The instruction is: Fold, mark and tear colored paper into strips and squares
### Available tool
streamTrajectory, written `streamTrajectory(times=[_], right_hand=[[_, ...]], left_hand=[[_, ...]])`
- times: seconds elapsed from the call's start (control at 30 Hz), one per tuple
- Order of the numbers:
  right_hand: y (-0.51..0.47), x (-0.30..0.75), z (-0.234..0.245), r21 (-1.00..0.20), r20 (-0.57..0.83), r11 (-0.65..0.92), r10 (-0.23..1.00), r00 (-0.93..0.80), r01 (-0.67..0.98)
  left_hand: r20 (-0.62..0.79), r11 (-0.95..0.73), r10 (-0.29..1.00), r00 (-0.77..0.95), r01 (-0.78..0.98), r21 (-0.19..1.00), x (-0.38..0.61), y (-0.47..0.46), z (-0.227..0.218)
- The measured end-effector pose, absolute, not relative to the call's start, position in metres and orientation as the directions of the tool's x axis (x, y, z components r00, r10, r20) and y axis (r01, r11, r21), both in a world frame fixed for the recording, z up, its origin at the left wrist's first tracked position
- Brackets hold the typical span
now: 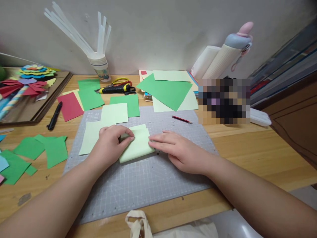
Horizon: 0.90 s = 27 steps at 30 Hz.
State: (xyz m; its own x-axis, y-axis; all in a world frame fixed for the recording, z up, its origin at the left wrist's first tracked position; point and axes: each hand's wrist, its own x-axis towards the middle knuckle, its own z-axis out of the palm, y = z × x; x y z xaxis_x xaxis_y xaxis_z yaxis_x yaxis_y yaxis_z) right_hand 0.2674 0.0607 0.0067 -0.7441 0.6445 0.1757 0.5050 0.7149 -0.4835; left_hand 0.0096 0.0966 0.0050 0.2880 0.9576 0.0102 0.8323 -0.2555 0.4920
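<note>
A pale green sheet of paper lies on the grey cutting mat, bent over with a rounded fold along its near edge. My left hand pinches its left side between thumb and fingers. From the other side, my right hand rests with fingers stretched out, their tips touching the sheet's right edge. Just beyond my left hand are more pale green pieces, one a sheet near the mat's far edge and one a larger piece partly behind the hand. A pencil lies on the mat beyond my right hand.
Scissors, a black pen and a red paper lie around the mat. Green scraps are at left. Paper cups with straws, a paper stack and a bottle stand by the wall.
</note>
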Motion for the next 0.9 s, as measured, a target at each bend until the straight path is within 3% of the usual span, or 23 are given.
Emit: streamTrajectory(times=[0.17, 0.9], right_hand=[[0.0614, 0.2649, 0.007, -0.415, 0.134, 0.755, 0.602, -0.787, 0.507], [0.0585, 0.2627, 0.0078, -0.373, 0.087, 0.778, 0.572, -0.816, 0.506]], left_hand=[[0.012, -0.26, 0.957, 0.29, 0.836, 0.483, 0.0101, 0.0972, 0.0046], [-0.011, -0.261, 0.952, 0.306, 0.829, 0.495, 0.0098, 0.0912, 0.0078]])
